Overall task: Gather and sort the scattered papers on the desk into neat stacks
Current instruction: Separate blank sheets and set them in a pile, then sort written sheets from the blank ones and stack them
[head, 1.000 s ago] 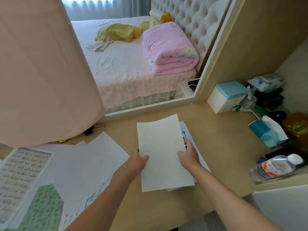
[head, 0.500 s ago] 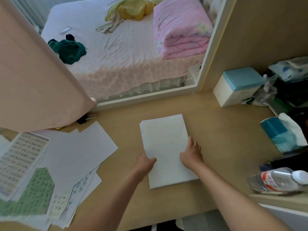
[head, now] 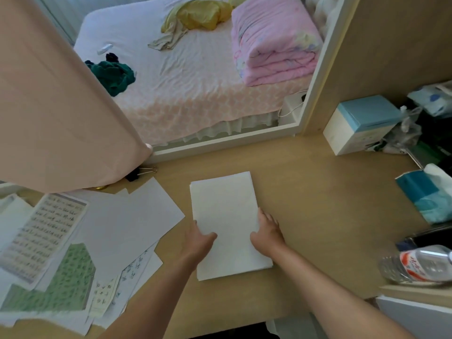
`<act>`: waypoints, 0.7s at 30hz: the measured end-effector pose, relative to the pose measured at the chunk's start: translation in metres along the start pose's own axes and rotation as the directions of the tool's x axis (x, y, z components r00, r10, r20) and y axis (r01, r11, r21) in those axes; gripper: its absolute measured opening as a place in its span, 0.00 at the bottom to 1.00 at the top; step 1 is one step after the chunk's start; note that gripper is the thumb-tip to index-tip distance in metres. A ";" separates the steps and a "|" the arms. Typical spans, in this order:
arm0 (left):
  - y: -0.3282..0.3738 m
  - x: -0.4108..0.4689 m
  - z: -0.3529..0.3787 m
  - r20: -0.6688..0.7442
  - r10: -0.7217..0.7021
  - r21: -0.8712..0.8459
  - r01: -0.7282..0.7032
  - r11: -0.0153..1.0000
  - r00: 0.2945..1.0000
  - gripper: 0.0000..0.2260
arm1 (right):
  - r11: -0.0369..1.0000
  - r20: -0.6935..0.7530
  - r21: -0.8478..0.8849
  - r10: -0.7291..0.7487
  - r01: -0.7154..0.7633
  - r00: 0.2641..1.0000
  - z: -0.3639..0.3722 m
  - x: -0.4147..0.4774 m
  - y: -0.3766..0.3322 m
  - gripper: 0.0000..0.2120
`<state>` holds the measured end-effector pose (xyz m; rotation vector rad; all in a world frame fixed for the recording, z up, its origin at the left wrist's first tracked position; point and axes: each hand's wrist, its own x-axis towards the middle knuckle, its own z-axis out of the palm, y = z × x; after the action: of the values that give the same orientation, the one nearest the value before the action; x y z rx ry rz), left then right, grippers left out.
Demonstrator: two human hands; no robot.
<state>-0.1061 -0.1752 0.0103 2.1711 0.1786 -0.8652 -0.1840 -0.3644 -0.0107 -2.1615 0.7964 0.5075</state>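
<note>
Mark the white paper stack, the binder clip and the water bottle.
white paper stack (head: 223,204): head view, bare top sheet beyond the hands.
binder clip (head: 133,176): head view, black body at the curtain's hem.
water bottle (head: 415,265): head view, red-and-white label.

I have a squared stack of white paper (head: 227,216) lying flat on the desk (head: 318,204) in front of me. My left hand (head: 199,239) rests against its left edge with the thumb on top; my right hand (head: 267,232) lies along its right edge, fingers straight and the thumb on the top sheet. To the left, loose sheets (head: 127,216) overlap untidily, one a green-printed page (head: 71,277). A binder clip (head: 140,172) sits beneath the pink curtain (head: 56,106). A water bottle (head: 415,266) lies on its side at far right.
</note>
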 end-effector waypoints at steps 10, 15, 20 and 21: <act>-0.052 0.021 -0.116 0.029 0.091 0.126 -0.094 0.988 0.995 0.25 | 0.967 -0.203 -0.255 -0.064 0.011 0.977 0.051 -0.010 -0.091 0.31; -0.100 0.040 -0.204 0.012 0.228 0.111 -0.228 0.967 0.974 0.17 | 0.987 -0.052 -0.064 -0.150 0.146 0.987 0.125 -0.023 -0.188 0.23; -0.168 0.069 -0.292 -0.042 0.263 0.326 -0.236 0.916 0.964 0.19 | 0.981 0.104 -0.040 -0.187 0.192 0.977 0.215 -0.026 -0.262 0.24; -0.182 0.074 -0.307 -0.058 0.263 0.401 -0.219 0.889 0.963 0.20 | 0.980 0.110 -0.068 -0.180 0.188 0.978 0.227 -0.025 -0.271 0.25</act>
<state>0.0417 0.1572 -0.0051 2.5483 -0.2297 -0.6787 -0.0404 -0.0401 0.0022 -2.2339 0.5213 0.5571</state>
